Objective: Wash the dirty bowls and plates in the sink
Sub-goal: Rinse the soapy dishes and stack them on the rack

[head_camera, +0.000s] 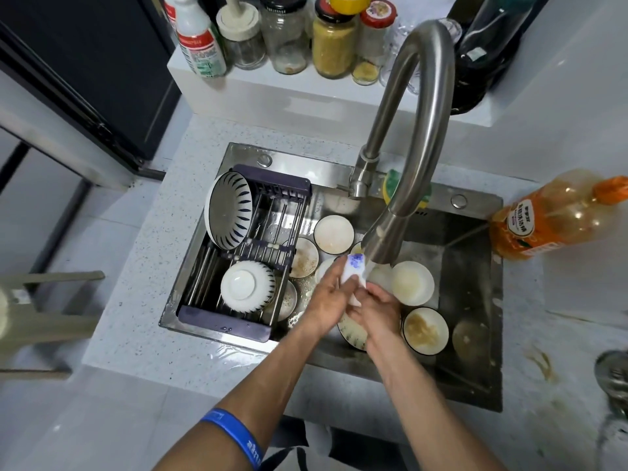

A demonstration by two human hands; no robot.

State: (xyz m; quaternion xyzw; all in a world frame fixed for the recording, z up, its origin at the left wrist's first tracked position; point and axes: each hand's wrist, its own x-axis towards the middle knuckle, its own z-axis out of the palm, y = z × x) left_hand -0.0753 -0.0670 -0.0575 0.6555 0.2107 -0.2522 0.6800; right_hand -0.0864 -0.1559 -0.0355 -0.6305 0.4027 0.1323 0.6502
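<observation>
Holding white blue-flowered dish [353, 268] under faucet [384, 248] | both hands [353, 305]

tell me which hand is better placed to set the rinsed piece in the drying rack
Left. The left hand holds the white-and-blue piece on the side nearest the rack, which sits left of the sink; the right hand would have to cross over.

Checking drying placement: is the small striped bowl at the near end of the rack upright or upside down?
Upside down. The small striped bowl shows its foot ring and base facing up in the rack.
</observation>
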